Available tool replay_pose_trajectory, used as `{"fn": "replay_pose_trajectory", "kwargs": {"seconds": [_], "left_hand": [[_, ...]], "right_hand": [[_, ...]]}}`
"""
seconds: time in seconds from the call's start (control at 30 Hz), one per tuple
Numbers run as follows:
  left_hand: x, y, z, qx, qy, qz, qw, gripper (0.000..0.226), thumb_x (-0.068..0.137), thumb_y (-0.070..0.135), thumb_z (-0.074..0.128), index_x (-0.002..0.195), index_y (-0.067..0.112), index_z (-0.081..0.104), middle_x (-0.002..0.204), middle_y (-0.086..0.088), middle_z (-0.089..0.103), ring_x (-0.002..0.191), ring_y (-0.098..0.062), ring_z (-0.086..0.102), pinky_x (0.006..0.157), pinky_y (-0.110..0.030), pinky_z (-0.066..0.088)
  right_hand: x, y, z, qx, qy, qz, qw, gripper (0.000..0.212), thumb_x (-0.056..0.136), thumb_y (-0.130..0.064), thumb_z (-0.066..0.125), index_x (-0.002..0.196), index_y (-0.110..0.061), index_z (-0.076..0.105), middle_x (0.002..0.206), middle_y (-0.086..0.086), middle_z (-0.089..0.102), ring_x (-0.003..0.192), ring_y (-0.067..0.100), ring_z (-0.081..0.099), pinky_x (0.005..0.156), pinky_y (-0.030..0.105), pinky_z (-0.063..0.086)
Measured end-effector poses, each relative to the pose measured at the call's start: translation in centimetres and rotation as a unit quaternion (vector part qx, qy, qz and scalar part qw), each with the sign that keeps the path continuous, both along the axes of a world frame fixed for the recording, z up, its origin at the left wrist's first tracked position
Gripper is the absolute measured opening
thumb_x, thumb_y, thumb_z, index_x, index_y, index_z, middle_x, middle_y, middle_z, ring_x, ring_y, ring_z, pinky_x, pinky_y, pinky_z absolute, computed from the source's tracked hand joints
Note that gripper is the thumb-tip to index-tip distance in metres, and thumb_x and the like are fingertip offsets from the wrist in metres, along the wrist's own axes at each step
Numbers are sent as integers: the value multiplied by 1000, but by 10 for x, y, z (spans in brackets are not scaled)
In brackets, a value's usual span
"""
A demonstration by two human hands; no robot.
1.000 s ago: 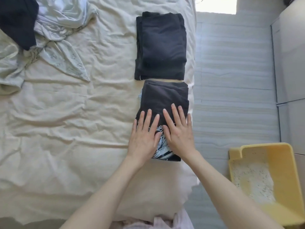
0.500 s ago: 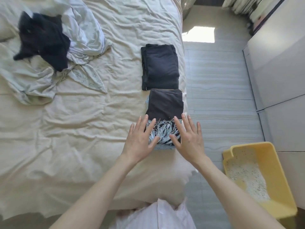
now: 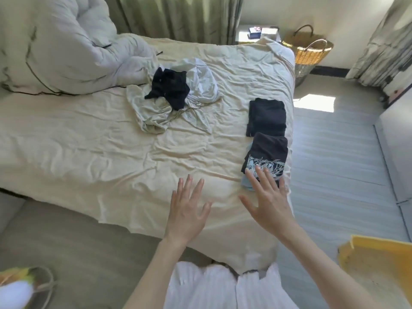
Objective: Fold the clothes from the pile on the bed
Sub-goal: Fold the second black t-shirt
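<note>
Unfolded pile of clothes (image 3: pixel 176 101) at upper centre of the frame on the cream rumpled bed sheet (image 3: pixel 100 157): crumpled black garment (image 3: pixel 170 89) on top of pale green and white garments, well apart from both hands. Right of centre, near the bed's right edge, two folded stacks end to end: folded black garment (image 3: pixel 267 117) farther up, folded dark garment with a pale blue printed band (image 3: pixel 266 156) just below and touching it. Right hand (image 3: pixel 268 202) below that nearer stack, fingers straight and spread, fingertips overlapping its lower printed edge; touching or hovering, cannot tell. Left hand (image 3: pixel 186 210) at lower centre, fingers straight and spread, holding nothing, over bare sheet, left of the stacks and well below the pile. Bunched pale duvet (image 3: pixel 60 47) at upper left. Green curtains (image 3: pixel 178 16) along the top. Woven straw basket with handles (image 3: pixel 308 50) at upper right, beside the bed's far corner. Yellow plastic tray (image 3: pixel 376 262) on the grey floor at lower right.
</note>
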State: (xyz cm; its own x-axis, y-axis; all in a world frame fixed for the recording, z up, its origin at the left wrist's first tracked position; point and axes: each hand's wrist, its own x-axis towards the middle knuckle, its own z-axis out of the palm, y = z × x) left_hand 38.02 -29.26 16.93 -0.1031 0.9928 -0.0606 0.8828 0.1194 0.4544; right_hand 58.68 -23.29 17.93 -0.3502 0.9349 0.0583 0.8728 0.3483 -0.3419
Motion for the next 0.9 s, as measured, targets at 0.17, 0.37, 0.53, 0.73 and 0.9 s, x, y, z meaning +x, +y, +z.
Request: {"fn": "replay_pose_trajectory", "kwargs": {"seconds": [0.17,0.37,0.53,0.73,0.9], "left_hand": [[-54,-50,34,8,30,53,998,65,96,45,38,150,30,7,159,0,-10,140,-11,-24,113,-30,-12],[-127,-82,68,43,49,118,991,63,97,44,37,150,29,8,159,0,-9,143,-15,-20,116,-34,-7],[-190,-91,69,54,46,146,987,63,96,44,39,150,31,9,159,3,-8,143,-13,-20,116,-32,-5],[-291,-73,56,29,54,127,990,63,97,45,37,150,31,6,158,4,-12,134,-6,-30,115,-32,-7],[-361,-30,33,-37,64,85,994,62,98,44,32,151,32,1,157,4,-16,136,-9,-31,115,-33,-10]], "right_hand": [[-51,-22,30,15,-4,72,997,67,93,-54,40,150,-29,19,159,2,12,147,21,2,115,46,-9],[-127,-24,65,44,0,140,989,65,94,-54,37,151,-31,14,160,-1,6,147,19,-4,116,46,-8],[-200,-9,77,51,-8,171,984,65,94,-56,32,151,-31,12,160,-1,4,147,19,-5,116,45,-10],[-305,23,65,37,-9,157,987,63,95,-53,35,151,-30,15,160,-1,6,147,18,-3,115,44,-9],[-354,48,35,6,-9,134,991,61,96,-50,39,150,-31,18,159,-4,8,147,16,-1,116,44,-6]]}}
